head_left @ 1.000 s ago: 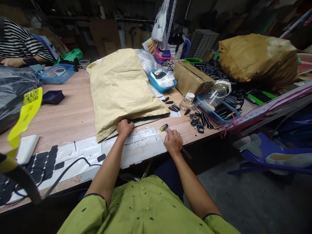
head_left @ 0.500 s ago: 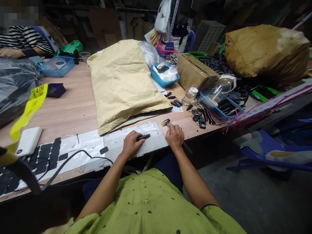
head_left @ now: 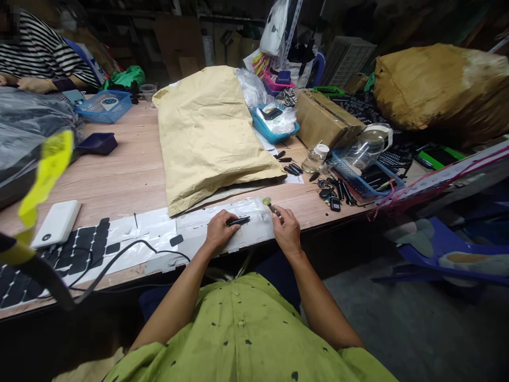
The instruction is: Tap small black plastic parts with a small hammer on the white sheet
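My left hand (head_left: pixel 220 230) is closed on a slim black piece (head_left: pixel 242 220), whose exact kind I cannot make out. The piece points to the right, low over a white sheet (head_left: pixel 191 229) at the table's front edge. In my right hand (head_left: pixel 287 231) is a small hammer (head_left: pixel 266 201), gripped by its handle. Its yellow-green rounded head points up and away from me, to the right of the black piece and apart from it. My fingers hide most of the handle.
Beyond my hands lies a large tan paper sack (head_left: pixel 214 138). To the right are a blue basket (head_left: pixel 366 180), a lidded jar (head_left: pixel 315 158) and a cardboard box (head_left: pixel 326 119). Left are a white power bank (head_left: pixel 58 223) and a black cable (head_left: pixel 119 254). A person in stripes (head_left: pixel 43 48) sits far left.
My right hand has turned the hammer, so its head now shows end-on and tilts differently. My left hand still holds the black piece. The whole view has shifted slightly.
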`<state>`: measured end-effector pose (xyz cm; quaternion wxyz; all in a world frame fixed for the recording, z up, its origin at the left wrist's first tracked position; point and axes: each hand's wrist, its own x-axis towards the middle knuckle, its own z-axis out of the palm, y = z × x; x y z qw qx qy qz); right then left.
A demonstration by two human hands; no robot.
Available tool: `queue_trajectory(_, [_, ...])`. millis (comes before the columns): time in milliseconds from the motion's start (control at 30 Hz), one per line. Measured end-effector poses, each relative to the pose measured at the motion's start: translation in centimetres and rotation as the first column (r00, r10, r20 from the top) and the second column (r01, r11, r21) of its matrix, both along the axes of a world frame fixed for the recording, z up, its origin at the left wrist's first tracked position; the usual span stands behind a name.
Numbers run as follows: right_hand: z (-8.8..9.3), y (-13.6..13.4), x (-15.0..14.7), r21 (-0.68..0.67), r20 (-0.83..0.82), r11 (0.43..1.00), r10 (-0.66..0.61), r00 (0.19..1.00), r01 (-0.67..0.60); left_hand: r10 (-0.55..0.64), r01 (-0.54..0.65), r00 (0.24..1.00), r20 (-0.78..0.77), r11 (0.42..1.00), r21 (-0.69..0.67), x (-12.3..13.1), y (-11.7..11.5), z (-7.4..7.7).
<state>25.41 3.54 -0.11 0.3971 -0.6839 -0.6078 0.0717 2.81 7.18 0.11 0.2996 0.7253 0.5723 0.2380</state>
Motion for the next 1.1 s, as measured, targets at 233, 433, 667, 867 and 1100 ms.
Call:
queue_trajectory(233, [1.0, -2.6, -3.3, 0.002, -0.152, 0.968, 0.247, 0.957, -0.25, 0.043, -0.043, 0.999, 0.008, 0.999, -0.023, 0.7, -0.1, 0.3])
queue_trajectory(433, [1.0, -3.1, -3.9, 0.001, -0.08, 0.965, 0.261, 0.962, -0.262, 0.055, -0.054, 0.998, 0.009, 0.998, -0.021, 1.1, -0.1, 0.3])
queue_trajectory(667, [1.1, -3.0, -4.3, -0.025, -0.027, 0.964, 0.265, 0.964, -0.266, 0.068, -0.068, 0.998, 0.011, 0.998, -0.016, 1.3, -0.2, 0.3])
queue_trajectory(867, [1.5, -3.1, -5.3, 0.003, -0.007, 0.952, 0.305, 0.952, -0.305, 0.056, -0.056, 0.998, -0.016, 0.998, 0.006, 1.4, -0.1, 0.1])
queue_trajectory(1100, [1.0, -2.5, -4.9, -0.022, 0.039, 0.959, 0.283, 0.958, -0.282, 0.036, -0.036, 0.999, -0.003, 0.999, -0.003, 1.4, -0.2, 0.4])
